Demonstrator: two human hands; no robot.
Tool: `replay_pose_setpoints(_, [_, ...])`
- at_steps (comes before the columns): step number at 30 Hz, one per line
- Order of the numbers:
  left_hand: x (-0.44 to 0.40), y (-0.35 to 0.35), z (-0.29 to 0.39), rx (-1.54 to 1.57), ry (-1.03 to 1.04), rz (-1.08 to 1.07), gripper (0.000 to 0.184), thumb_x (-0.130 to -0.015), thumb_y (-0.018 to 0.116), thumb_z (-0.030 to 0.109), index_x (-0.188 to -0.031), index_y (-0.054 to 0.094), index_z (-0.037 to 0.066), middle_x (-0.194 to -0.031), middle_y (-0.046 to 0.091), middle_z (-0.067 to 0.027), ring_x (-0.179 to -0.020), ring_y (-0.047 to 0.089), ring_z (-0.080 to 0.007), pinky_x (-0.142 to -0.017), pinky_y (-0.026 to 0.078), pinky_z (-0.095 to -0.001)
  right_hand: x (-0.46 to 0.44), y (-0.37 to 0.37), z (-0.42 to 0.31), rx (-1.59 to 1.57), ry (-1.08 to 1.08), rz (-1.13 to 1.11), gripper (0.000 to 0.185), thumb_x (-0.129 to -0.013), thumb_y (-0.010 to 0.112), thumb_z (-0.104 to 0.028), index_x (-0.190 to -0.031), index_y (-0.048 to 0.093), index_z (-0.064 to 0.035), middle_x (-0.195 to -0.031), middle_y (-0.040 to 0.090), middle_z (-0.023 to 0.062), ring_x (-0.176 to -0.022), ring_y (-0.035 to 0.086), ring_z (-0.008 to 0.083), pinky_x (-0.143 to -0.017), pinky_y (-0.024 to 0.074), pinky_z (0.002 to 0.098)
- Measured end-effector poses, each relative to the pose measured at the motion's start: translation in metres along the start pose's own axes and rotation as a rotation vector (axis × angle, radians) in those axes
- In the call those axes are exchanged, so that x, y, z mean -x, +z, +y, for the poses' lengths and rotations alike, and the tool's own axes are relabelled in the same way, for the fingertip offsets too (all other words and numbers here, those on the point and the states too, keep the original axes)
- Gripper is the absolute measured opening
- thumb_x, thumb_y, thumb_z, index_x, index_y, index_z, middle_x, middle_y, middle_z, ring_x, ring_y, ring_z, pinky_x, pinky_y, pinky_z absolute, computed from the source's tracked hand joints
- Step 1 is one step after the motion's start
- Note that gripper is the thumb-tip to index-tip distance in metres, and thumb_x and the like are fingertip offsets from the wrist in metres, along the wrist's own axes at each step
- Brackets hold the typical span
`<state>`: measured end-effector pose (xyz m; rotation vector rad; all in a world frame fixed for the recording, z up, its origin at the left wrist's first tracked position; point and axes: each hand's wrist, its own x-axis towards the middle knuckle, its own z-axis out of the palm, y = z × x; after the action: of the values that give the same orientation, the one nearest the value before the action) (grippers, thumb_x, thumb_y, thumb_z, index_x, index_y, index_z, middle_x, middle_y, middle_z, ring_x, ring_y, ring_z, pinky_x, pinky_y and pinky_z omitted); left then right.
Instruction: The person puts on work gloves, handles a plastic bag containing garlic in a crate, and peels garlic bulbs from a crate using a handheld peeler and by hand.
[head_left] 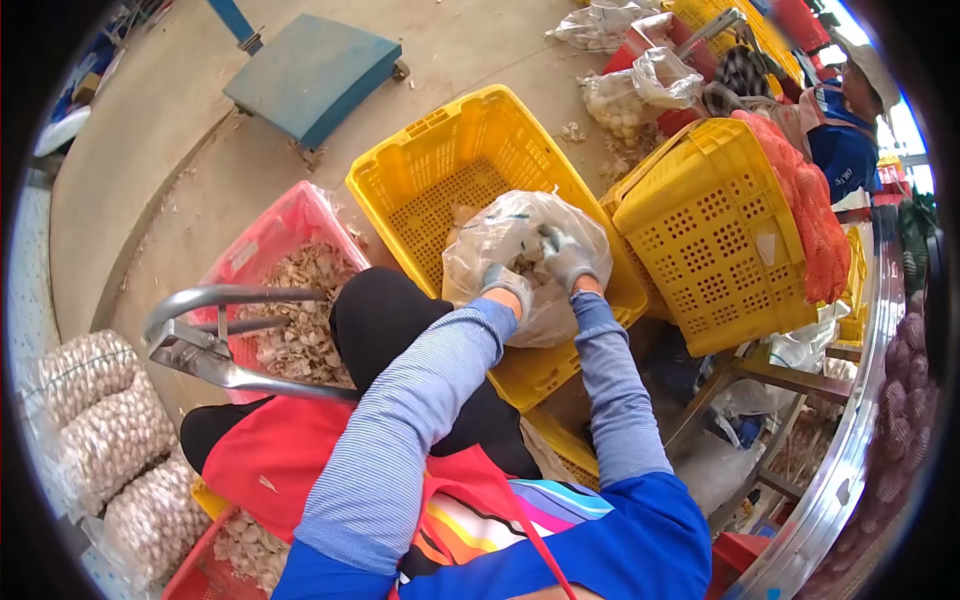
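A clear plastic bag (pixel 535 215) stands in the near right part of a yellow crate (pixel 370 185), its mouth open upward. My left hand (pixel 508 287), in a pale glove, is at the near left side of the bag's mouth, its fingers bent on the plastic. Over the right side of the mouth is my right hand (pixel 567 257), gloved too, its fingers reaching toward the bag's inside. Small pale pieces show between the hands, too small to make out. Whether either hand grips anything is hidden.
A pink crate (pixel 300 270) of peelings and a metal bar frame (pixel 250 294) are at the left. Another yellow crate (pixel 715 235) with a red net (pixel 805 220) stands right. A blue platform (pixel 315 75) lies beyond; a person (pixel 845 130) is at the far right.
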<state>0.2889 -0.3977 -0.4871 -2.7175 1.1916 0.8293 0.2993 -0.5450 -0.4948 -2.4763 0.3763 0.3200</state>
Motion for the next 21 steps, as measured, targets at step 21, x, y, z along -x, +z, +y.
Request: replay_pose_setpoints(21, [0.206,-0.058,0.013,0.483,0.516,1.201,0.035,-0.079,0.073,0.03,-0.109,0.071,0.012,-0.115,0.067,-0.0104,-0.111,0.063,-0.0283,-0.092,0.05,-0.0466,0.105,-0.031,-0.013,-0.501,-0.33,0.137,0.024,-0.097,0.057,-0.02,-0.098,0.071,-0.0003,-0.088,0.07,0.0069,-0.077,0.064,0.016,-0.071,0.0536,0.0333])
